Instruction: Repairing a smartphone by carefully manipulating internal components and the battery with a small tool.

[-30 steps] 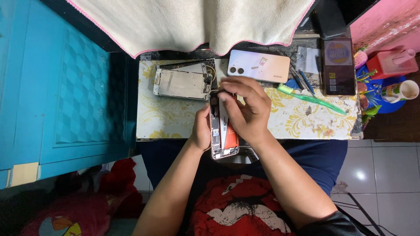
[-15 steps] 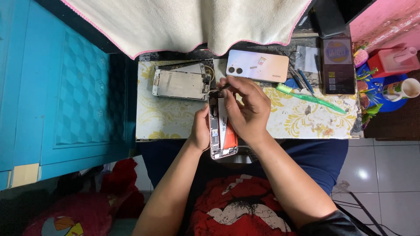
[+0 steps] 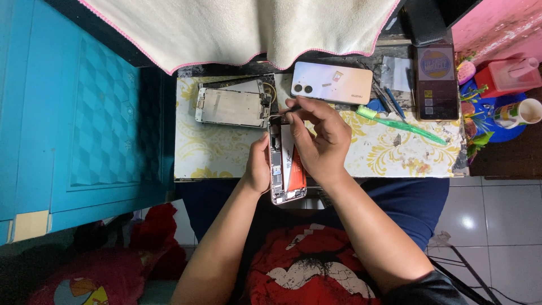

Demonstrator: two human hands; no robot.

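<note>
Yellow-flowered cloth covers the small table under your hands in the head view, the only view there is. Your left hand is wrapped around the left edge of an opened phone, holding it upright along its length, its lower end hanging past the table's near edge above your lap. Inside the phone you can see a dark strip of parts on the left and a white and red battery on the right. Your right hand lies over the phone's right side, thumb and fingers pinched together on a thin dark tool whose tip points left at the phone's top end. Whether the tip touches the phone cannot be made out.

Just beyond your left hand, a removed screen panel lies flat, inner metal side up. Right of it, touching distance from your right fingers, a white phone back with two camera rings rests face down. A green toothbrush lies slanted to the right of your right hand, and blue-handled tools sit near its bristles. A dark phone stands lengthwise at the table's right end. A cream towel with a pink edge hangs over the far side. A blue cabinet fills the left.
</note>
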